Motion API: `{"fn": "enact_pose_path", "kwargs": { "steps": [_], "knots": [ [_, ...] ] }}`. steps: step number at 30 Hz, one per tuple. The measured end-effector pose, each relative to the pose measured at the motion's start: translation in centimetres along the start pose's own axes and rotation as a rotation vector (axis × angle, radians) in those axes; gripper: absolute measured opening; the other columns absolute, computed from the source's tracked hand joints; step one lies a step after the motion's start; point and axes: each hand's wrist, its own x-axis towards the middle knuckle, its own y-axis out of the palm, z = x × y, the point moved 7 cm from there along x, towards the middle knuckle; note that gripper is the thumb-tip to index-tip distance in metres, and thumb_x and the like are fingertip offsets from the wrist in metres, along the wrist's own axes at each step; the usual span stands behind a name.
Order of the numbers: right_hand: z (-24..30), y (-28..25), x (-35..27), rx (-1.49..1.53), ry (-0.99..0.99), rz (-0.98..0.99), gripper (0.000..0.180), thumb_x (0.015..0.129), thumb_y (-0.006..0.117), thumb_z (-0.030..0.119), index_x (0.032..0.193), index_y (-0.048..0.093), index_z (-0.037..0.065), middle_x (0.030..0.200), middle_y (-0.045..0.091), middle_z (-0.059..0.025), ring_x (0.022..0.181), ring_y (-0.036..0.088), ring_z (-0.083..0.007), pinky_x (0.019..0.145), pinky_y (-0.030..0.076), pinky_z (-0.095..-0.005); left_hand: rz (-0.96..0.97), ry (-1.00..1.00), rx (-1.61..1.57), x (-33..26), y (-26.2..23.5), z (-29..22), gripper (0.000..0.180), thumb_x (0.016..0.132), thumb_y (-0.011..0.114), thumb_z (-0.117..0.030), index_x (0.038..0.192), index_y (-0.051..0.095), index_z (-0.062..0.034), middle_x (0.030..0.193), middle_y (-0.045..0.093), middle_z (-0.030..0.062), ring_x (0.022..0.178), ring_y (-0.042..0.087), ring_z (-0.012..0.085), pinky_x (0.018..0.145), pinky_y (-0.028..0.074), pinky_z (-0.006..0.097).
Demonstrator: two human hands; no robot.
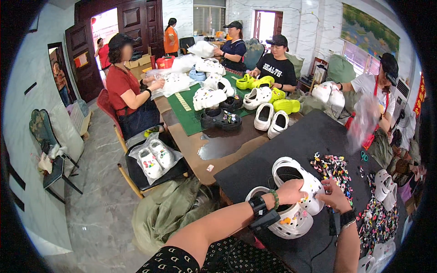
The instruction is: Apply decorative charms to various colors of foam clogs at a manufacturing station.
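Two white clogs sit side by side on the black table in front of me. My left hand (290,192) is closed on the upper of the farther white clog (312,184), its thumb and fingers near a small orange charm. At that clog's toe, my right hand (334,195) grips the side with bent fingers; its fingertips are partly hidden. The nearer white clog (296,227) rests below my left hand and carries an orange charm (286,221) and other small ones. Beyond my right hand lies a pile of colourful shoe charms (334,168).
More charms (378,223) and white clogs (385,189) lie at the right of the black table (255,159). White, black and lime clogs cover the green mat (184,116). Several people work around the tables. A chair at left holds bagged white clogs (155,159); a green sack (170,211) lies below.
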Motion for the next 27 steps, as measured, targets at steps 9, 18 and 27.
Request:
{"fn": "enact_pose_path", "kwargs": {
  "steps": [9,18,27],
  "knots": [
    [0.7,0.8,0.0,0.117,0.08,0.048,0.077,0.071,0.084,0.023,0.133,0.044,0.004,0.111,0.06,-0.0144,0.097,0.06,-0.0212,0.081,0.051,-0.0341,0.0,-0.031,0.008,-0.1,-0.2,-0.2,0.035,0.082,0.07,-0.024,0.102,0.061,0.0032,0.101,0.066,0.0228,0.098,0.063,0.0384,0.085,0.049,0.044],
    [2.0,1.7,-0.3,-0.067,-0.006,-0.094,0.066,0.069,0.082,0.016,0.121,0.043,0.006,0.103,0.058,-0.0122,0.091,0.059,-0.0202,0.078,0.052,-0.0338,0.006,-0.046,0.138,-0.5,-0.5,-0.8,0.032,0.084,0.07,-0.023,0.097,0.059,0.0038,0.095,0.066,0.0239,0.093,0.065,0.0381,0.079,0.05,0.044],
    [2.5,2.0,-0.6,0.068,-0.102,-0.088,0.074,0.072,0.085,0.021,0.128,0.04,0.006,0.111,0.055,-0.012,0.103,0.055,-0.019,0.084,0.049,-0.0325,0.293,-0.138,-0.5,0.4,0.1,0.5,0.035,0.089,0.065,-0.015,0.121,0.063,-0.0012,0.109,0.069,0.0068,0.095,0.063,0.0143,0.085,0.05,0.031]
  ]
}}
